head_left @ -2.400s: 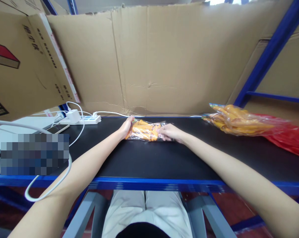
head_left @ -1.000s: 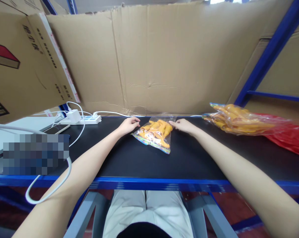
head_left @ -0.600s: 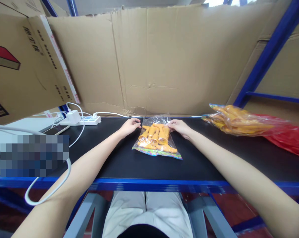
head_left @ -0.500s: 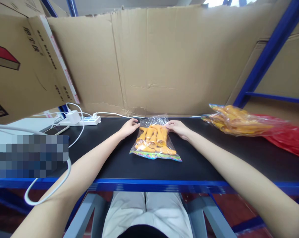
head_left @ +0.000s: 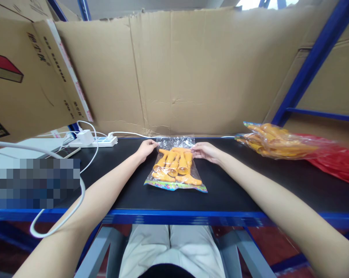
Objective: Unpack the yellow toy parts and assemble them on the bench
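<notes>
A clear plastic bag (head_left: 176,142) lies on the black tabletop, a colourful printed strip along its near edge. Inside are several orange plastic pieces (head_left: 174,164), some with hollow, cup-like ends and others with flared, foot-like ends. My left hand (head_left: 147,150) is closed, thumb and finger pinching the bag's far left edge. At the opposite side, my right hand (head_left: 206,151) grips the right edge between thumb and curled fingers. The bag's far end looks flat and stretched between both hands.
More bagged orange pieces (head_left: 275,143) lie at the right beside red plastic (head_left: 339,162). A white power strip (head_left: 105,141) with chargers and cables stands back left. A white cable (head_left: 82,195) loops over my left forearm. Cardboard (head_left: 191,77) walls the back; a blue rail (head_left: 186,217) edges the front.
The bag has slid slightly left and nearer to me. My left hand has moved left and closed on its edge; the right hand has shifted a little left with it.
</notes>
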`<action>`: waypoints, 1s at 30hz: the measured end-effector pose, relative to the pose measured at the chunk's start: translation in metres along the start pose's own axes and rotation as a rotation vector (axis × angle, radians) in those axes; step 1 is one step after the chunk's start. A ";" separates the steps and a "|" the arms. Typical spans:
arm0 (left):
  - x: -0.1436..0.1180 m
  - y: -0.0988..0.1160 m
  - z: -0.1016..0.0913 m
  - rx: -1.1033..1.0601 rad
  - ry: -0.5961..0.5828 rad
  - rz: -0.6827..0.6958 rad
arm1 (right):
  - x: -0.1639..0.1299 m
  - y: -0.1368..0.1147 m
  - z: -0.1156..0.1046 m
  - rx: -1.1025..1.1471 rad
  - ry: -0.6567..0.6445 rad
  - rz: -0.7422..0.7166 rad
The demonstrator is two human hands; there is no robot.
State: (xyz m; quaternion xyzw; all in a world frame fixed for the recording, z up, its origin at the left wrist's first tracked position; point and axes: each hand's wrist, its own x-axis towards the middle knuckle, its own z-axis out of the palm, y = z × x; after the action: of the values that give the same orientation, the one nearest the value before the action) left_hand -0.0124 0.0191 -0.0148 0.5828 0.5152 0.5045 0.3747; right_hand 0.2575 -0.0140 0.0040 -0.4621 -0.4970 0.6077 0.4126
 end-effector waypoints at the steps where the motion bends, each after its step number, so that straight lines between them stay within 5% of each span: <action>1: -0.002 0.002 0.000 -0.077 -0.033 -0.034 | 0.000 -0.001 -0.001 0.013 0.001 0.007; 5: -0.010 0.011 0.002 -0.304 -0.163 -0.155 | -0.001 0.000 -0.002 0.044 -0.017 -0.022; 10: -0.015 0.018 0.001 -0.306 -0.279 -0.210 | 0.003 0.005 0.000 -0.023 0.032 -0.057; 30: -0.009 0.016 -0.007 -0.218 -0.252 -0.206 | 0.011 0.008 -0.018 -0.040 -0.067 -0.189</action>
State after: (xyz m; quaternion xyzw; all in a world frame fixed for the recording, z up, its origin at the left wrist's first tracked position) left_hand -0.0150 0.0069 0.0006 0.5414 0.4635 0.4395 0.5467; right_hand 0.2716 -0.0008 -0.0067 -0.4006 -0.5641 0.5711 0.4418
